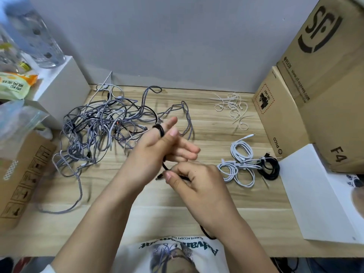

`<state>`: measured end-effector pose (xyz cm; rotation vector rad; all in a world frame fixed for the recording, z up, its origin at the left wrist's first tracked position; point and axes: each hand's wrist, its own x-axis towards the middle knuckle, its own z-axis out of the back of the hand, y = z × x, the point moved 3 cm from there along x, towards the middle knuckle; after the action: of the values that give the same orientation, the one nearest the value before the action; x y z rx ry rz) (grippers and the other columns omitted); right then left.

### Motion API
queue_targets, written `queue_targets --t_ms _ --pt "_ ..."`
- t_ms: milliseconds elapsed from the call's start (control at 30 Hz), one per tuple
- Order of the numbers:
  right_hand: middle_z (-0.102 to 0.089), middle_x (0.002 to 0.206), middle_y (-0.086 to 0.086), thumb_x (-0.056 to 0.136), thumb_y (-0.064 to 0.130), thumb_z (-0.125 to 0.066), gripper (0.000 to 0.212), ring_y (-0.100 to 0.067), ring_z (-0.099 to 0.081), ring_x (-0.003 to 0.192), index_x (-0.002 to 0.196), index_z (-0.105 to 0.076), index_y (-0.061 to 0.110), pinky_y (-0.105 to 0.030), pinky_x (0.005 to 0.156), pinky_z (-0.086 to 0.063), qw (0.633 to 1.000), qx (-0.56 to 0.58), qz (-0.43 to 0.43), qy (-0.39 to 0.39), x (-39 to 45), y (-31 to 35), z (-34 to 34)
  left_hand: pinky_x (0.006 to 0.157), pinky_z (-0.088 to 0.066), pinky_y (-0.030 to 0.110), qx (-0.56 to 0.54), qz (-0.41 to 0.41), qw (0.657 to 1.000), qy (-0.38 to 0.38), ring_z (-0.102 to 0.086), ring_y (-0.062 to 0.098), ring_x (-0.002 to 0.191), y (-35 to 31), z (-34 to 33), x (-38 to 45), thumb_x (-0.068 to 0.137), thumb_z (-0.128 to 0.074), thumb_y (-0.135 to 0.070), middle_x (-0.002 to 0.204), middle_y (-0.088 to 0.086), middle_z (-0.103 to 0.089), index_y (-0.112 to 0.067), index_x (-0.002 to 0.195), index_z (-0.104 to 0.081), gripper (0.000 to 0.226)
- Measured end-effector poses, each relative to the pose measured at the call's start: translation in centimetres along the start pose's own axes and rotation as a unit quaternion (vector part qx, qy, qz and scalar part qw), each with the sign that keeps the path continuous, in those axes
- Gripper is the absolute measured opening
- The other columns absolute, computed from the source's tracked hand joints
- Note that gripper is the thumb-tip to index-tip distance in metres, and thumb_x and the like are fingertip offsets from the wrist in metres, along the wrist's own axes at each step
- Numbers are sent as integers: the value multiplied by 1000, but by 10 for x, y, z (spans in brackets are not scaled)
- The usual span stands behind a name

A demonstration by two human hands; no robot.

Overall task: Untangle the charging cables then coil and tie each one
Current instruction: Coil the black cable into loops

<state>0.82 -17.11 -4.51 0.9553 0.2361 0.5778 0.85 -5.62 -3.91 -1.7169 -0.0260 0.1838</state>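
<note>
A black cable (158, 130) is looped around the fingers of my left hand (157, 148), which is held out with its fingers mostly straight above the middle of the wooden table (177, 217). My right hand (194, 179) pinches the cable's free end just below and in front of the left hand; the plug tip pokes out at the thumb. The cable runs on down under my right wrist toward my lap. A big tangle of grey braided, white and black cables (102, 127) lies to the left. Two coiled white cables (239, 164) and a coiled black cable (269, 168) lie to the right.
White zip ties (233, 107) are scattered at the back right. Cardboard boxes (315, 85) and a white box (319, 194) line the right side. Another white box (65, 89) with bottles and a snack bag stands at the left, and a cardboard box (23, 174) sits nearer me.
</note>
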Motion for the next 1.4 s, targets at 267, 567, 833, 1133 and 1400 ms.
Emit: queue_targets --t_ms 267,567,833,1133,1400 --pt "-63 54 6 56 41 -79 26 -5 -54 46 63 -61 23 -29 50 -43 993 98 -36 -47 0 1 17 38 -22 15 209 124 961 131 -27 7 33 8 -1 -14 92 -36 -43 36 -1 -34 -5 53 -45 56" --pt "-53 59 -20 70 49 -69 28 -30 -42 52 68 -58 23 -39 51 -35 971 226 12 -81 7 -5 20 39 -23 16 -176 180 875 413 -23 1 33 8 1 -21 92 -40 -57 35 -13 -30 -20 70 -63 49" --pt "-45 54 2 85 55 -39 30 -10 -41 54 77 -58 34 -35 57 -37 996 84 2 5 7 -6 11 43 -26 20 -476 26 824 306 -28 8 40 -33 -6 -15 101 -36 -24 55 3 -43 7 120 -45 37" --pt "-47 48 2 76 61 -42 42 -16 -40 48 78 -61 23 -35 51 -39 999 -31 22 -10 -4 -1 10 57 -51 16 -69 6 997 -14 -66 11 54 -4 -5 -8 81 -44 -29 64 4 -70 -12 127 -40 49" --pt "-56 48 9 67 54 -67 27 -9 -41 43 73 -63 29 -26 49 -35 996 51 49 -61 5 1 24 34 -25 17 155 82 984 38 -34 16 31 14 6 -11 88 -51 -48 38 7 -44 -3 58 -53 55"
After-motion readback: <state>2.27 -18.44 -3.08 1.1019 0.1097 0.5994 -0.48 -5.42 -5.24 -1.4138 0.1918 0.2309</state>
